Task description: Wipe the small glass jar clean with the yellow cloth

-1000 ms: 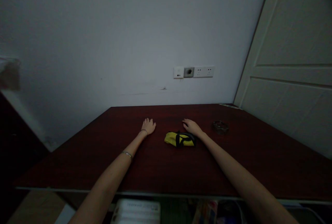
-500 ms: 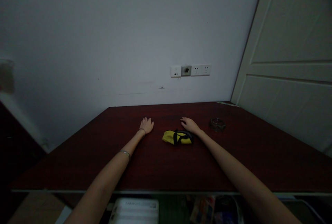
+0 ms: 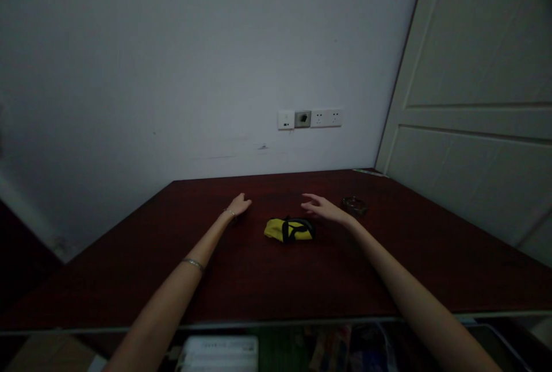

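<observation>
A small yellow folded pouch with black straps (image 3: 290, 229) lies on the dark red table (image 3: 267, 280). My left hand (image 3: 238, 205) hovers just above the table to the left of the pouch, fingers stretched out, holding nothing. My right hand (image 3: 322, 208) is raised slightly above the table behind and to the right of the pouch, fingers spread, empty. Thin bracelets sit on my left wrist and forearm.
A glass ashtray (image 3: 354, 205) stands on the table right of my right hand. A white wall with a socket strip (image 3: 309, 118) is behind the table, a pale door (image 3: 470, 119) at the right. White and coloured items (image 3: 219, 355) lie below the front edge.
Both hands have lifted off the table, where they lay flat before. The view has shifted a little; the pouch has not moved.
</observation>
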